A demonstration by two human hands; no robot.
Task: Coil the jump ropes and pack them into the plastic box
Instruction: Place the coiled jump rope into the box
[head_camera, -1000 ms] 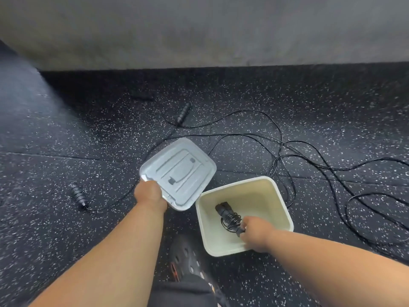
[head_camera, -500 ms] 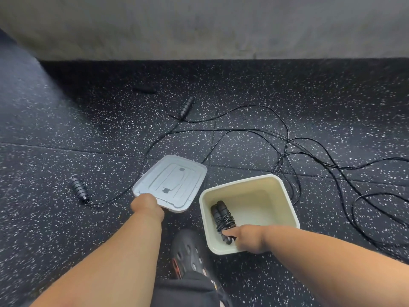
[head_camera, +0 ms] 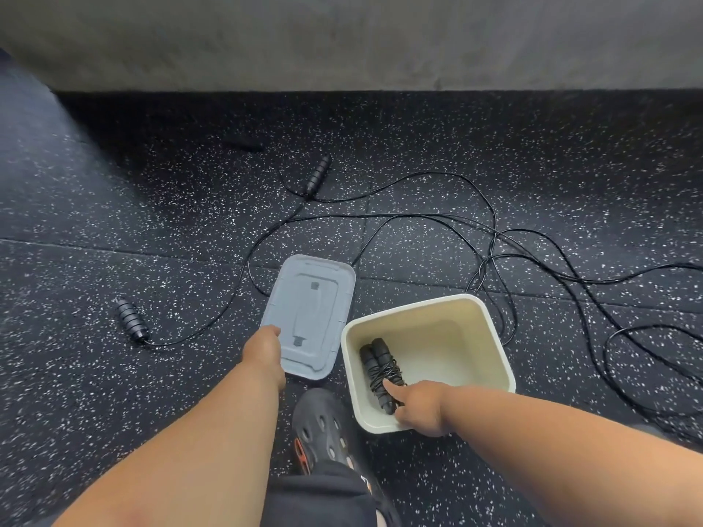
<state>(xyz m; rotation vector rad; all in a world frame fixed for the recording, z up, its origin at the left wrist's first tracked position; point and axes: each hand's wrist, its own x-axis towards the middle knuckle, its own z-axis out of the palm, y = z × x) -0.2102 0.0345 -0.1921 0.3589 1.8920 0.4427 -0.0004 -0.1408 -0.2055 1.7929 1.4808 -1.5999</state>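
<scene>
A cream plastic box (head_camera: pixel 494 336) stands on the speckled floor in front of me. A coiled black jump rope (head_camera: pixel 378 368) lies inside along its left wall, both handles side by side. My right hand (head_camera: pixel 416 407) reaches over the near rim, fingers touching the coil. My left hand (head_camera: pixel 262 349) holds the near left edge of the grey lid (head_camera: pixel 310 315), which lies flat on the floor left of the box. A loose black rope (head_camera: pixel 490 237) sprawls across the floor, with one handle (head_camera: pixel 131 321) at left and another handle (head_camera: pixel 317 174) farther back.
My black clog (head_camera: pixel 323 427) rests on the floor between lid and box. Loops of loose rope trail off to the right, behind and beside the box. A grey wall (head_camera: pixel 342 36) closes the far side. A dark small object (head_camera: pixel 243 144) lies near the wall.
The lid has come down from a tilt to lie flat beside the box. My right hand has laid the coil against the box's left wall and slid back to its near end.
</scene>
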